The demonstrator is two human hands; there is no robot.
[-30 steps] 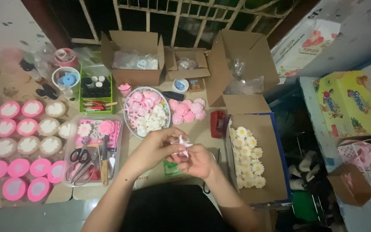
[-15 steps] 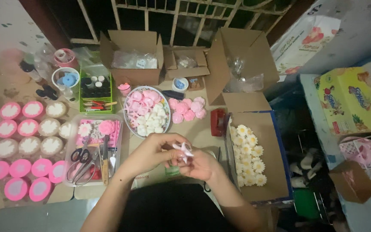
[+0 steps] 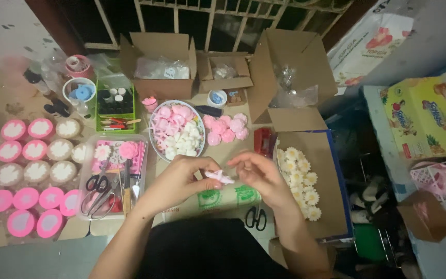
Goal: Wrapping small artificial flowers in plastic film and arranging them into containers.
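Pink and white, a small bow-shaped piece (image 3: 219, 176) sits pinched between the thumb and fingertips of the left hand (image 3: 181, 178), above the middle of the work surface. The right hand (image 3: 261, 173) hovers just beside it, fingers loosely spread and holding nothing. Beneath both hands lies a flat pale package with green round marks (image 3: 223, 197), and black-handled scissors (image 3: 256, 217) rest at its right end.

Along the far edge stand three open brown cardboard boxes: a wide one (image 3: 160, 62) holding clear bags, a small shallow one (image 3: 224, 72), and a tall one (image 3: 290, 67) tipped on its side with crinkled plastic inside. At right, a long cardboard tray with a blue rim (image 3: 331, 175) holds white daisy-shaped pieces (image 3: 300, 181). Farther right rests a yellow carton printed with fruit pictures (image 3: 421, 119), and above it a white sack bearing a pink flower print (image 3: 372, 46).

At centre, a round plate (image 3: 152, 135) carries pink and white moulded shapes. At left, a clear tray (image 3: 84, 181) holds scissors and tools beside rows of pink round lids (image 3: 24, 199).
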